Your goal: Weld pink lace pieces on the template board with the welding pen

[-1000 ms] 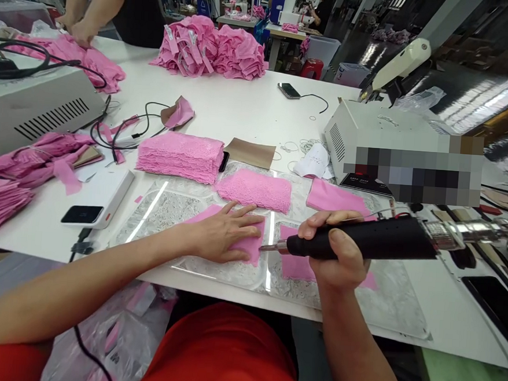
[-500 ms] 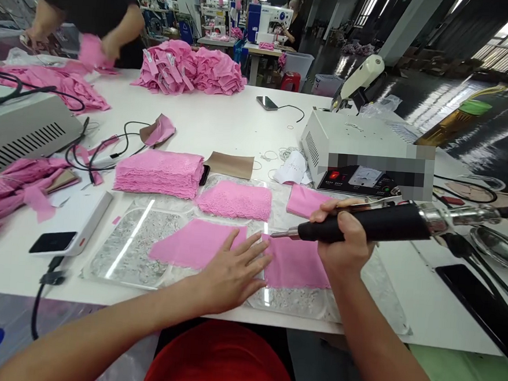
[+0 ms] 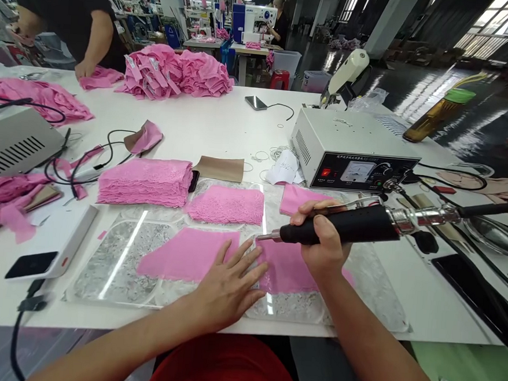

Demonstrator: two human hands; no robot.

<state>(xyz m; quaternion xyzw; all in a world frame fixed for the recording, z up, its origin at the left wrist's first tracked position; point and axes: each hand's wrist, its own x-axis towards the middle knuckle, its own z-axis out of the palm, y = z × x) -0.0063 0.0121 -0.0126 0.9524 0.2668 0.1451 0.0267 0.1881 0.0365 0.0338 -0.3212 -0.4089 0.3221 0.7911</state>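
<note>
My left hand point(image 3: 230, 282) lies flat with spread fingers on the right end of a pink fabric piece point(image 3: 183, 261) spread over a clear glass plate point(image 3: 114, 262). My right hand point(image 3: 320, 241) grips the black handle of a handheld welding tool point(image 3: 347, 226), its metal tip pointing left just above the fabric near my left fingertips. A second pink piece point(image 3: 285, 268) lies under my right hand. A pink lace piece point(image 3: 227, 205) rests beyond them.
A stack of pink lace point(image 3: 144, 180) sits at the left, a white control box point(image 3: 348, 148) at the right. A grey machine point(image 3: 14, 142), cables, a power bank point(image 3: 52, 252), a phone point(image 3: 255, 102) and pink garment piles point(image 3: 175, 72) share the table. A person in black point(image 3: 70, 15) works far left.
My left hand slid from the fabric's middle back to its right end, uncovering the pink piece. The tool tip stayed close above the fabric. The view tilted upward.
</note>
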